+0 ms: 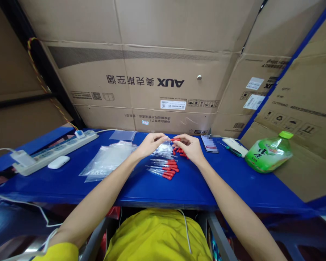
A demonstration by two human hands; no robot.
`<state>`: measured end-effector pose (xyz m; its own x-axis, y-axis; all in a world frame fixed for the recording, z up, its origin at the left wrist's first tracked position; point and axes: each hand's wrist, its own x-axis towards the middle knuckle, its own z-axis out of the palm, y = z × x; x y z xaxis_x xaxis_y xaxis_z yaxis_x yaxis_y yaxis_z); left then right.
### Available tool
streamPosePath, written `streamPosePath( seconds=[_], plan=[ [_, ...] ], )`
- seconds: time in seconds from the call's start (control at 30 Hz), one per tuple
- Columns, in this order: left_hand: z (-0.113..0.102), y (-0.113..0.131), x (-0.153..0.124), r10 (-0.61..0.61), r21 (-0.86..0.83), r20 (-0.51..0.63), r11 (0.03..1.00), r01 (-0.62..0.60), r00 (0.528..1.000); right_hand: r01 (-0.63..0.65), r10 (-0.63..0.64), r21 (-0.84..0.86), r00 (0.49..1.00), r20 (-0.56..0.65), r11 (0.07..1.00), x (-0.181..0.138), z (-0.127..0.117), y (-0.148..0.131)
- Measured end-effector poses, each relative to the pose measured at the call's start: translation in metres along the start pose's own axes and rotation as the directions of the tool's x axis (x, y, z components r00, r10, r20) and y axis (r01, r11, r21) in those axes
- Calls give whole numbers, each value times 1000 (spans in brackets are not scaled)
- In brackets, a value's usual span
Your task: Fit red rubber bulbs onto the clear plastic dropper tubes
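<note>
while left hand [152, 143] and right hand [189, 147] pinch red-capped dropper [175, 139], clear bags [108, 161] flat

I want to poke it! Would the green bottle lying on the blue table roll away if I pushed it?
Probably a little: the green bottle lies on its side and looks rounded, so a push could roll it. The cardboard box right behind would likely stop it soon. It looks like plastic, so probably not fragile.

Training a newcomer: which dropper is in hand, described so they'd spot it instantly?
On the blue table before the cardboard boxes, look mid-table. The left hand and right hand pinch one red-capped dropper between them; the other droppers lie loose on the table.
</note>
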<state>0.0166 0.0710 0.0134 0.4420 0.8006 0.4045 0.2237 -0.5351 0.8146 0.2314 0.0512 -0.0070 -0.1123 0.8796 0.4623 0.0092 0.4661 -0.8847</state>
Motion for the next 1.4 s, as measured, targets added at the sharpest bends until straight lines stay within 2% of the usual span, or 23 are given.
streamPosePath(
  seconds=[0.17, 0.33, 0.6, 1.4],
  plan=[
    [-1, -3, 1, 42, 8, -26, 999, -42, 999, -35, 35, 31, 999, 8, 999, 3, -4, -2],
    [0, -5, 1, 31, -8, -31, 999, -31, 999, -110, 109, 71, 994, 13, 991, 4, -5, 1],
    [-4, 5, -2, 5, -5, 43, 1000, -5, 999, -96, 94, 87, 995, 22, 992, 2, -4, 0],
    [-5, 1, -5, 36, -20, 91, 999, -35, 995, -132, 129, 65, 991, 44, 989, -3, 1, -1]
  ],
)
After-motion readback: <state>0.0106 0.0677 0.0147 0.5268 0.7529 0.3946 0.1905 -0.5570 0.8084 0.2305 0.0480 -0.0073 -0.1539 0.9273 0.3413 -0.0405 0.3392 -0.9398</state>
